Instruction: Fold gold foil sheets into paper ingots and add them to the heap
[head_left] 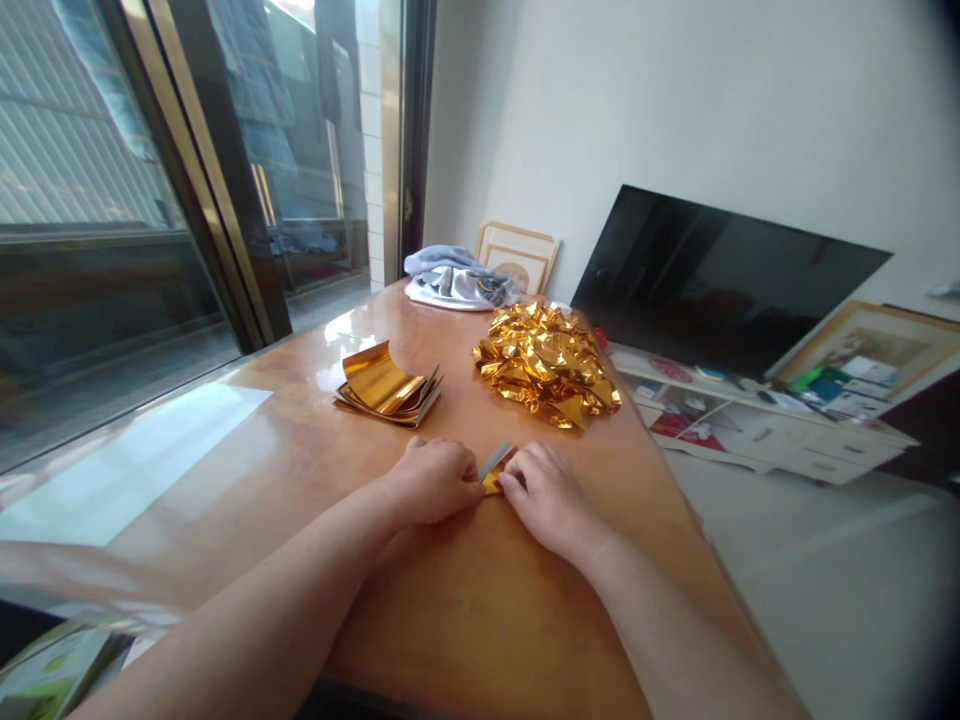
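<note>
My left hand (435,478) and my right hand (546,492) rest close together on the wooden table (480,600), both pinching a small piece of gold foil paper (496,467) between their fingertips. The paper shows a silver underside and is mostly hidden by my fingers. Beyond my left hand lies a stack of flat gold foil sheets (386,388), its top sheet curling up. Beyond my right hand is a heap of folded gold foil pieces (546,362).
A bundle of grey and white cloth (457,278) and picture frames (519,255) sit at the table's far end. A dark flat screen (712,285) leans on the wall above a low white cabinet (757,420). A glass sliding door (150,200) runs along the left.
</note>
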